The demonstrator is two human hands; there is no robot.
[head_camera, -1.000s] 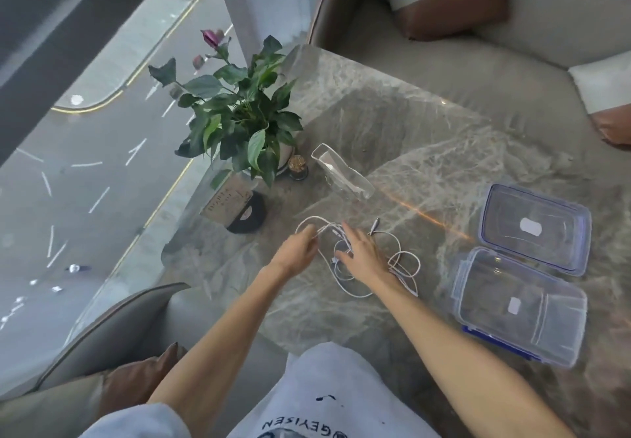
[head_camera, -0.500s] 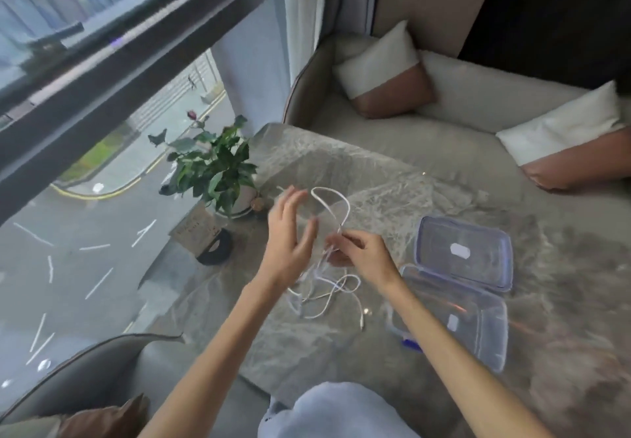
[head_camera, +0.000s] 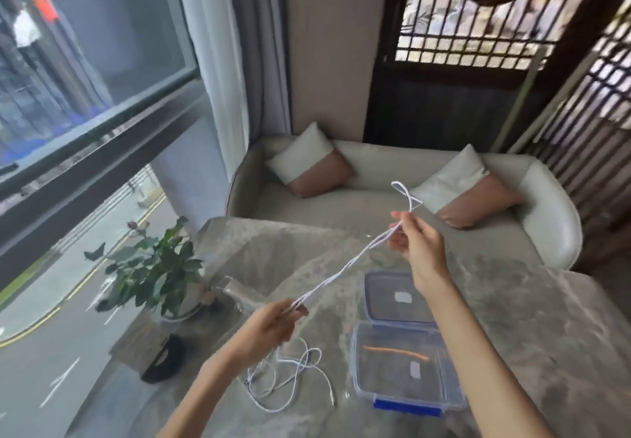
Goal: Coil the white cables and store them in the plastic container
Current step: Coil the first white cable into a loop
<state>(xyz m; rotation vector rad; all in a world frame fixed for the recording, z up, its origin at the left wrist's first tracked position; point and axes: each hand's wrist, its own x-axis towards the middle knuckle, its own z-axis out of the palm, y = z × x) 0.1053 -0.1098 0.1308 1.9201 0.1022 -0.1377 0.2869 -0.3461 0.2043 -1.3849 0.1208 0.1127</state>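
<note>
Grip first: left hand [head_camera: 269,326] is curled tight round the low end of a white cable [head_camera: 345,268], and right hand [head_camera: 418,243] pinches the high end with thumb and fingertips, a small loop poking out above it. Both are clamped on, neither is free.

Big change vs a sec ago: both hands were down in the tangle on the desk [head_camera: 529,335]. Now they're up and apart, with the cable pulled into a straight diagonal run between them, approx two strands side by side. Looks like one lead is being teased out and straightened, ready for coiling. So it's early in the job imo.

The loose cables [head_camera: 290,383] still sprawl on the desk just left of the plastic container [head_camera: 356,369], which sits open with its lid [head_camera: 379,301] flat behind it. No cable is inside yet.

Hard to call: motion blur smears the strands, so the exact count is unclear. Can't tell whether the tail dropping from the left hand joins the pile. An orange streak [head_camera: 396,352] shows in the container, an object or a reflection, can't say.
</note>
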